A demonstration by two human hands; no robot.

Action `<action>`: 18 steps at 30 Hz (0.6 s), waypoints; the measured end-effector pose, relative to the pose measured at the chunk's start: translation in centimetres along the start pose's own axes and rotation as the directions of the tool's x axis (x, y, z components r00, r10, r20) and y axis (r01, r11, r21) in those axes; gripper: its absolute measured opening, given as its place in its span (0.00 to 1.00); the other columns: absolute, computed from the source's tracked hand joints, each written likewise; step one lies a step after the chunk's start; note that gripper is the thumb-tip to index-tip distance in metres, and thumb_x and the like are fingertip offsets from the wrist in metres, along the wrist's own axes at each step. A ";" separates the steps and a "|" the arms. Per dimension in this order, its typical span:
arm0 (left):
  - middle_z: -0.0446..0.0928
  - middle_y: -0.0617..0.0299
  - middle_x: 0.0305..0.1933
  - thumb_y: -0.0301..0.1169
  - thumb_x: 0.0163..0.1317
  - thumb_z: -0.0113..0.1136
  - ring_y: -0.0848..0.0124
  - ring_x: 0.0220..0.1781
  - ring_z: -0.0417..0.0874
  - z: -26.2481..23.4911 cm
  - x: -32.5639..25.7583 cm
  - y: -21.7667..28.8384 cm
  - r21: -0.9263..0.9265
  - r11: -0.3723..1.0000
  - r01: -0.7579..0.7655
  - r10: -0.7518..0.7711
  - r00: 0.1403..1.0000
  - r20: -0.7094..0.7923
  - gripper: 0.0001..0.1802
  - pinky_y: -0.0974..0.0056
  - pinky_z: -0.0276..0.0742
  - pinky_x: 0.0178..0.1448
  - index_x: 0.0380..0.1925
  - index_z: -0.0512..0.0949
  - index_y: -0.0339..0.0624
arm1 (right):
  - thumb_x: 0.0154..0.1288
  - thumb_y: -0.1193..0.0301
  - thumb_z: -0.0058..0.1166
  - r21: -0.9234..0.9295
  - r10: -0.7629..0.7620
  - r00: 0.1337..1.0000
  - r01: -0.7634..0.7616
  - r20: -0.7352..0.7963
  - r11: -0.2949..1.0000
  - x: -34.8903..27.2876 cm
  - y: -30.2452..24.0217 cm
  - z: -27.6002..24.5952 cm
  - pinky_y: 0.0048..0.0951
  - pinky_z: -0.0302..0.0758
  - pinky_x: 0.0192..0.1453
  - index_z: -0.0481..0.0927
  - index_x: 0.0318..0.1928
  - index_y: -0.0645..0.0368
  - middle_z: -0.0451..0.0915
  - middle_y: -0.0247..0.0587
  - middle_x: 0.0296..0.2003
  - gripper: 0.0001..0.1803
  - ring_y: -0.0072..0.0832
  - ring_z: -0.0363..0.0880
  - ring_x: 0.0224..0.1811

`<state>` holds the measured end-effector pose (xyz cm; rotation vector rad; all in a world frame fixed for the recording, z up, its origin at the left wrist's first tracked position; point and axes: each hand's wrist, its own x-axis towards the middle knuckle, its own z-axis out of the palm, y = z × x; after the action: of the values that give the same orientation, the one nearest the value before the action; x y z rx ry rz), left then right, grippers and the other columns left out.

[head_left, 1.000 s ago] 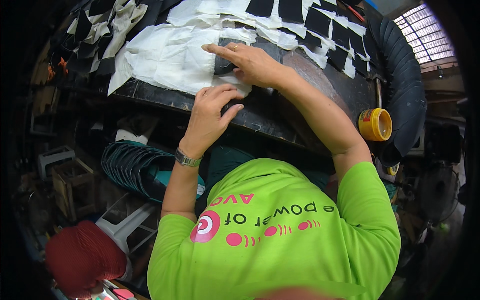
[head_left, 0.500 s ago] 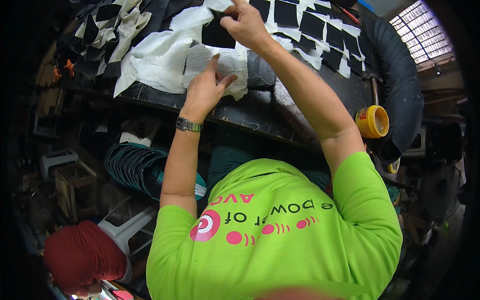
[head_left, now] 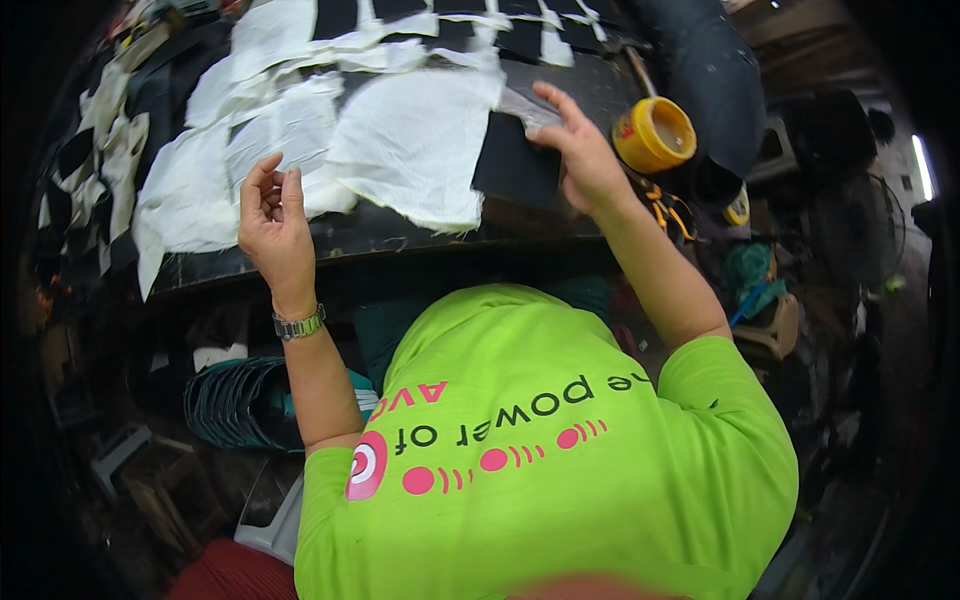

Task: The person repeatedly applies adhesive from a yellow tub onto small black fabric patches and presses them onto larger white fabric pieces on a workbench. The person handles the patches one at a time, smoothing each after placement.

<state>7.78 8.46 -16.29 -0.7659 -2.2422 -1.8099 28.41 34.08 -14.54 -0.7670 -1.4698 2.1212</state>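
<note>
White cloth pieces with frayed edges lie along the dark worktable [head_left: 370, 232]. Over them, near the front edge, my left hand [head_left: 277, 215] is raised with loosely bent fingers, the thumb apart and nothing in it. A broad white cloth piece [head_left: 415, 145] lies between my hands. To its right my right hand [head_left: 588, 155] has its thumb on the edge of a black cloth piece [head_left: 515, 165]; the fingers under it are partly hidden. A greyish strip [head_left: 528, 108] shows beside those fingers.
An open yellow tub [head_left: 655, 135] stands on the right, near a hammer [head_left: 638, 70] and orange-handled scissors [head_left: 668, 210]. Black and white scraps [head_left: 95, 165] heap up at the left. A dark stacked roll [head_left: 705, 80] borders the right side. Below the table sit dark, teal-edged stacked pieces [head_left: 240, 405].
My right hand has come down and right from the far cloths to the black piece. My left hand has lifted off the white cloth. A broad white piece now lies between them. The view has shifted.
</note>
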 end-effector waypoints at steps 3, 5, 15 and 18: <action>0.83 0.63 0.41 0.25 0.68 0.67 0.74 0.40 0.81 3.1 -1.3 2.5 -0.047 0.978 -0.204 0.209 0.947 0.245 0.12 0.68 0.75 0.43 0.51 0.84 0.41 | 0.67 0.73 0.61 -0.331 -0.140 0.989 0.118 -0.044 0.936 -3.0 0.9 -2.4 0.30 0.82 0.47 0.55 0.79 0.56 0.83 0.47 0.45 0.43 0.30 0.85 0.40; 0.85 0.58 0.46 0.25 0.66 0.68 0.65 0.47 0.85 6.0 -2.0 3.6 -0.090 0.930 -0.357 0.359 0.827 0.433 0.14 0.63 0.78 0.52 0.51 0.85 0.42 | 0.68 0.67 0.64 -0.762 -0.375 0.927 0.239 -0.006 0.602 -4.5 0.3 -3.2 0.30 0.81 0.45 0.54 0.80 0.54 0.82 0.45 0.42 0.46 0.30 0.84 0.36; 0.63 0.55 0.80 0.56 0.70 0.58 0.55 0.83 0.57 12.4 -5.3 3.5 0.105 0.643 -0.759 0.362 0.422 0.831 0.37 0.43 0.47 0.83 0.75 0.67 0.52 | 0.72 0.41 0.53 -0.944 -0.493 0.845 0.040 0.206 -0.326 -4.3 -8.5 -11.2 0.43 0.74 0.54 0.90 0.51 0.50 0.81 0.45 0.47 0.29 0.38 0.76 0.54; 0.67 0.53 0.77 0.51 0.70 0.61 0.54 0.80 0.63 12.1 -4.2 3.3 0.016 0.704 -0.710 0.402 0.416 0.816 0.33 0.42 0.52 0.81 0.70 0.72 0.50 | 0.72 0.34 0.46 -0.879 -0.372 0.911 -0.021 0.180 -0.476 -2.8 -8.2 -11.7 0.43 0.71 0.55 0.93 0.42 0.48 0.83 0.46 0.48 0.34 0.38 0.75 0.56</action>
<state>15.28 19.18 -18.36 -2.2103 -2.1134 -0.7050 38.69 43.16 -9.58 -0.9655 -2.8013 -0.4100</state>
